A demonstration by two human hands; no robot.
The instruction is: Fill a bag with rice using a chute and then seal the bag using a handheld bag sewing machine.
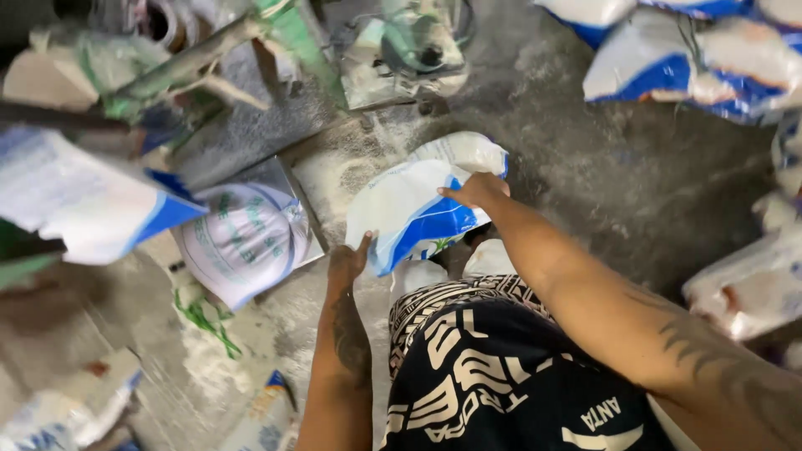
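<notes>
A white sack with blue stripes (409,209) stands on the dusty floor in front of my legs. My right hand (474,190) grips its upper right edge. My left hand (349,260) presses against its lower left side, thumb raised against the fabric. Both forearms reach forward from the bottom of the view, over my patterned black and white shorts (484,359).
A full white sack with green print (242,238) sits on a scale platform at left. A green machine frame (284,42) stands behind it. Several white and blue sacks (693,58) lie at top right, another (83,196) at left. White powder covers the concrete floor (635,184).
</notes>
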